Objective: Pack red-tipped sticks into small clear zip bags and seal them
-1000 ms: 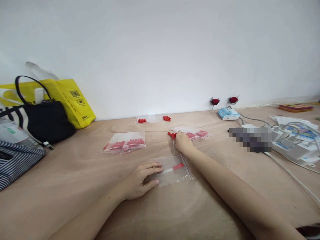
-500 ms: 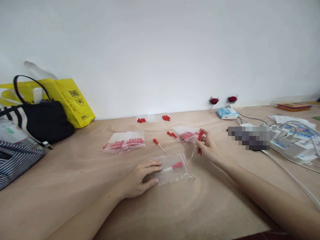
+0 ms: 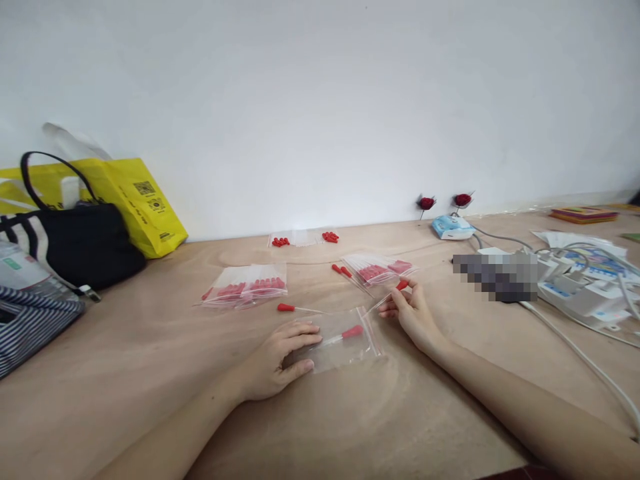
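The tan surface (image 3: 375,420) met a pale wall (image 3: 300,100); the left hand (image 3: 280,359) lay spread on a clear bag (image 3: 341,353), the right hand (image 3: 414,315) pinching a red-bulbed dropper (image 3: 402,285).

Slim left hand (image 3: 280,357), slim right hand (image 3: 414,315), both forearms (image 3: 500,390) bare (one small dark spot (image 3: 212,398) on the left).

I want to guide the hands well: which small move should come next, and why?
Perhaps ease the held dropper into the clear bag: the right hand holds it, tip near the zip edge, and the left hand rests on the bag's other end.
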Action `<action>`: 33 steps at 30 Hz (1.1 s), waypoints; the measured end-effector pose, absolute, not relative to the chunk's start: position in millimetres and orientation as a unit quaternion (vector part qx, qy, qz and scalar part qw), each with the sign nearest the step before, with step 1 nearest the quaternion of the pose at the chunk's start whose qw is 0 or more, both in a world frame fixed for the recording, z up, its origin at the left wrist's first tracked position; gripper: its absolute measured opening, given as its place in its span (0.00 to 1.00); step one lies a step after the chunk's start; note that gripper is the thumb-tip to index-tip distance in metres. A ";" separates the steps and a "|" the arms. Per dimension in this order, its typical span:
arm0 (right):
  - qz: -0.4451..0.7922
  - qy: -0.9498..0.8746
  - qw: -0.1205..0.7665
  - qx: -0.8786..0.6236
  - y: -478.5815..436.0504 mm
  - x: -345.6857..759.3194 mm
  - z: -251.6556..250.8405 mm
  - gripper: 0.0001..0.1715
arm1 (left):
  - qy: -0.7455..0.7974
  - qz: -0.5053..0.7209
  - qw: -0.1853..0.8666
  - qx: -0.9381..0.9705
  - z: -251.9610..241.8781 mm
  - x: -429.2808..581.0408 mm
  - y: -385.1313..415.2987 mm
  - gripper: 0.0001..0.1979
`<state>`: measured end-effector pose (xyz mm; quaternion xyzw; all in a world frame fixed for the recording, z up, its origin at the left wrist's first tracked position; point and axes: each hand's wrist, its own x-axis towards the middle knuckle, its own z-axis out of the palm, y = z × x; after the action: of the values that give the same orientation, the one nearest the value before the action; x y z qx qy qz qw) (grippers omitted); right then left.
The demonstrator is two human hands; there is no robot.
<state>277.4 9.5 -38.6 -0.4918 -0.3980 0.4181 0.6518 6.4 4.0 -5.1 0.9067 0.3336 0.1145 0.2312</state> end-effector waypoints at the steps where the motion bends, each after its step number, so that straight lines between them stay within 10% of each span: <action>1: 0.430 -0.390 0.655 -0.484 7.6 275.6 -37.6 0.27 | 0.333 0.115 0.232 0.907 -4.8 6.7 3.7 0.18; 15: 0.530 -0.587 0.386 -0.476 1.8 286.1 -28.5 0.18 | 0.365 0.109 0.225 0.897 -1.3 7.1 0.7 0.24; 33: 0.384 -0.718 0.315 -0.488 29.0 288.4 -13.0 0.07 | 0.347 0.110 0.224 0.904 -2.8 7.2 2.7 0.21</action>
<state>288.4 29.0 -13.0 -0.4875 -0.7185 0.3836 0.3146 7.2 2.7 -2.8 0.9041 0.3468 0.1096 0.2243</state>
